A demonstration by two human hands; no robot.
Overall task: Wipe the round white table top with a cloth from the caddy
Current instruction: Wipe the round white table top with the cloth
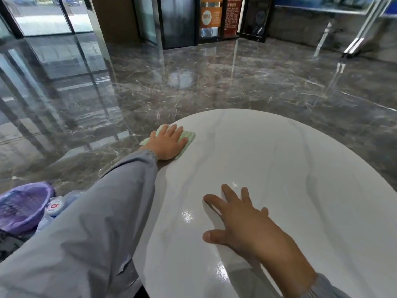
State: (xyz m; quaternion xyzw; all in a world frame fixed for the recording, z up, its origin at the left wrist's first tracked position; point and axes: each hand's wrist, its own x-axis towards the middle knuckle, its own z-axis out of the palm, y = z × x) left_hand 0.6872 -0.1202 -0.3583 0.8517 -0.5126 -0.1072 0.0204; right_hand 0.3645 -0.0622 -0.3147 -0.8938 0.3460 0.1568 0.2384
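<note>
Cloth (190, 137), pale green, lies flat on the white table (300, 168) at its far left edge. I see the left hand (166, 145) pressing down on it, fingers straight and together, gripping nothing. The right hand (242, 222) rests palm-down on the bare top nearer me, fingers spread and straight, well apart from the cloth. A purple basket (23, 205) sits low at my left, beyond the grey sleeve (90, 233), above a dark marble floor (214, 82).
</note>
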